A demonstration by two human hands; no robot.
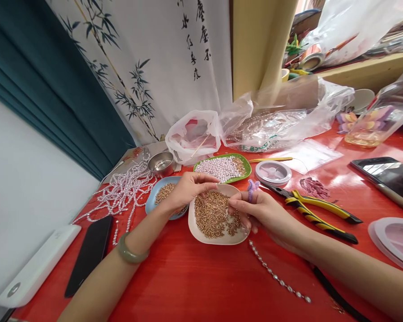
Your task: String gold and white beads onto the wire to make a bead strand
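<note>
My left hand (193,190) reaches over the cream plate (218,240) of small gold beads (210,217). Its thumb and fingers are closed in a pinch; whatever lies between them is too small to make out. At the plate's right side my right hand (255,209) is closed too, thumb against forefinger, with a purple flower-like ring (253,187) on a finger. From under that hand a strand of silvery beads (275,277) trails onto the red table. A blue dish (151,203) with more gold beads stands partly behind my left wrist.
A green tray (247,173) of pearly and gold beads sits behind the plate. Pliers (317,210) and a white spool (273,173) lie right. Bead strings (124,190), a metal bowl (161,164) and a black phone (90,255) are left. Plastic bags (282,118) line the back.
</note>
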